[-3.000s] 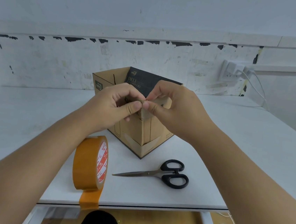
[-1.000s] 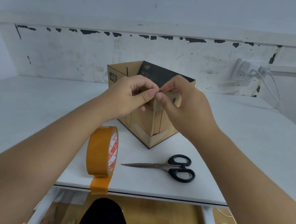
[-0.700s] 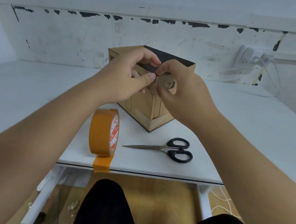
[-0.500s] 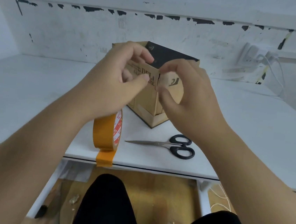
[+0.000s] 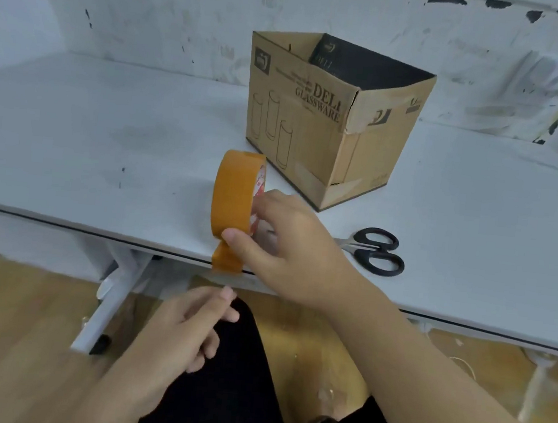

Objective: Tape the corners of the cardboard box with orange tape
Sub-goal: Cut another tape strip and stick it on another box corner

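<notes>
While gripping tape roll (image 5: 234, 193), right hand (image 5: 287, 246) curls.

head cam | looks forward-down | close over table edge (image 5: 466, 320) | single view

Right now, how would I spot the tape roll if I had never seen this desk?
Find the open cardboard box printed GLASSWARE on the white table. Nearer the table's front edge stands the orange tape roll on its rim, held by the right hand. Unlike the black-handled scissors lying flat beside it, it is round and orange.
</notes>
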`<state>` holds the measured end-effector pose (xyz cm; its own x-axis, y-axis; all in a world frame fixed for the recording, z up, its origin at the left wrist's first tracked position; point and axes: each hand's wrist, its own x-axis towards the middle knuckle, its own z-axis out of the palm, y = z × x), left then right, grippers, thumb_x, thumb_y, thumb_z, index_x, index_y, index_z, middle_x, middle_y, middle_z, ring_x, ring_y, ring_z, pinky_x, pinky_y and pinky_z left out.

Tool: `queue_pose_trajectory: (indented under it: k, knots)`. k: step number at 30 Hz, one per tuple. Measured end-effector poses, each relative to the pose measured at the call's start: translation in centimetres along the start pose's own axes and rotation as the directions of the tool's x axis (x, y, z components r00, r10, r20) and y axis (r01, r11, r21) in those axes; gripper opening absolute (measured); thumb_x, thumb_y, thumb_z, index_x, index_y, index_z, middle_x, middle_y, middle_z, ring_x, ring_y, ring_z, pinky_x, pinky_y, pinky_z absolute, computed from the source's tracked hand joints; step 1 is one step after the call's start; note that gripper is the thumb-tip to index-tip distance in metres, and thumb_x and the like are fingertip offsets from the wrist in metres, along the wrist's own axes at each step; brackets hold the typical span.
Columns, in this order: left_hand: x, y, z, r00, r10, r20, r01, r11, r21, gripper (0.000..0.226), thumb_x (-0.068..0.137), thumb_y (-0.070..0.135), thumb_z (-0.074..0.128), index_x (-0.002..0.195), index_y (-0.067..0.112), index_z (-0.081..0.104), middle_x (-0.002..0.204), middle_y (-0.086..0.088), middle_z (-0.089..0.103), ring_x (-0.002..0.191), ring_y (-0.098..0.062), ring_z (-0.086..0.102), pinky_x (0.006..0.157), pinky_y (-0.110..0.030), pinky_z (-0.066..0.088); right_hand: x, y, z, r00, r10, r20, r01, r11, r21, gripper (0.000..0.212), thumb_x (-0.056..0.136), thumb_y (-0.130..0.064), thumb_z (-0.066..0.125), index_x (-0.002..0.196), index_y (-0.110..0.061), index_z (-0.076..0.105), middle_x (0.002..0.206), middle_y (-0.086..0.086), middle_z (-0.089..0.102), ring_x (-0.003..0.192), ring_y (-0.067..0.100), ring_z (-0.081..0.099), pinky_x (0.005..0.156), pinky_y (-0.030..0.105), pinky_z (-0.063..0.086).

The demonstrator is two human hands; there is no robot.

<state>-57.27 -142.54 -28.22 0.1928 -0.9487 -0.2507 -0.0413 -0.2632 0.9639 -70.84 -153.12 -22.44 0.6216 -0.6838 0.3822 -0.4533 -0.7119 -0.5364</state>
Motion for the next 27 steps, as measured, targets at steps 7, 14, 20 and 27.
queue_pose_trajectory:
  k: [7,14,20,27]
  knots:
    - [1.9,-1.0,0.7,0.988,0.049,-0.149,-0.084,0.967,-0.242,0.029,0.075,0.054,0.061,0.089,0.031,0.074,0.093,0.002,0.075,0.044,-0.004,0.047,0.043,-0.012,0.038,-0.3,0.9,0.5,0.993,-0.120,-0.007,0.120,0.986,0.115,0.021,0.090,-0.028,0.061,0.090,-0.007,0.063,0.082,0.004,0.062,0.078,0.021,0.055,0.071,0.042,0.044]
    - [2.1,-1.6,1.0,0.971,0.109,-0.211,-0.159,0.958,-0.237,0.023,0.077,0.049,0.060,0.070,0.029,0.068,0.061,0.006,0.063,0.041,-0.006,0.047,0.042,-0.013,0.037,-0.4,1.3,0.8,0.984,-0.162,0.073,0.145,0.971,0.192,0.023,0.095,-0.026,0.057,0.091,-0.004,0.062,0.083,0.009,0.060,0.080,0.027,0.056,0.069,0.045,0.046]
    - [1.7,-1.9,1.4,0.956,0.173,-0.238,-0.237,0.931,-0.277,0.029,0.069,0.049,0.063,0.062,0.022,0.058,0.053,0.000,0.049,0.039,-0.009,0.044,0.039,-0.013,0.034,-0.5,1.7,0.9,0.982,-0.177,0.066,0.156,0.958,0.242,0.022,0.096,-0.026,0.054,0.093,-0.006,0.063,0.084,0.009,0.061,0.080,0.026,0.059,0.069,0.045,0.048]
    - [0.9,-1.6,1.8,0.932,0.206,-0.299,-0.302,0.897,-0.323,0.026,0.080,0.035,0.062,0.060,0.020,0.056,0.055,0.000,0.047,0.038,-0.009,0.042,0.038,-0.014,0.035,-0.8,1.7,0.9,0.983,-0.176,0.056,0.160,0.964,0.213,0.024,0.096,-0.025,0.054,0.091,-0.003,0.063,0.083,0.009,0.062,0.079,0.025,0.059,0.069,0.043,0.047]
